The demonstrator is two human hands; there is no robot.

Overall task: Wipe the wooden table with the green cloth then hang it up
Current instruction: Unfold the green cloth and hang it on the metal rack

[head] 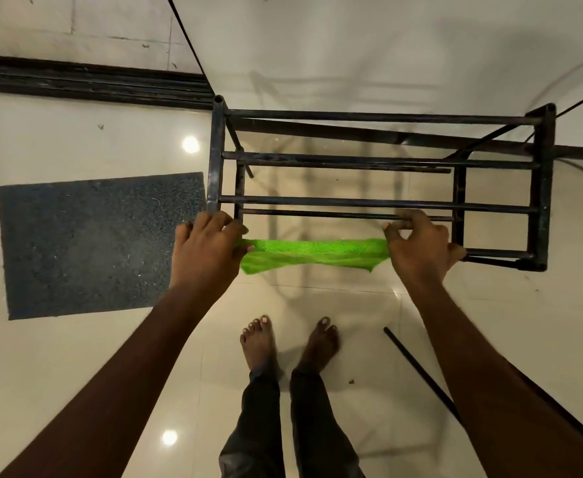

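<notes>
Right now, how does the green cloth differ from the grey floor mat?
Colour: the green cloth is bright green; the grey floor mat is dark, speckled grey.
Pose: the cloth is stretched between the left hand and right hand by the near rail of the black metal rack; the mat lies flat on the floor, left of the rack.
Shape: the cloth is bunched into a narrow band; the mat is spread as a rectangle.

The glossy tile floor (76,367) carries a black metal rack (379,203) near the wall, with a dark mat (93,243) lying to its left. The cloth (314,253) stretches along the rack's front bar.
</notes>
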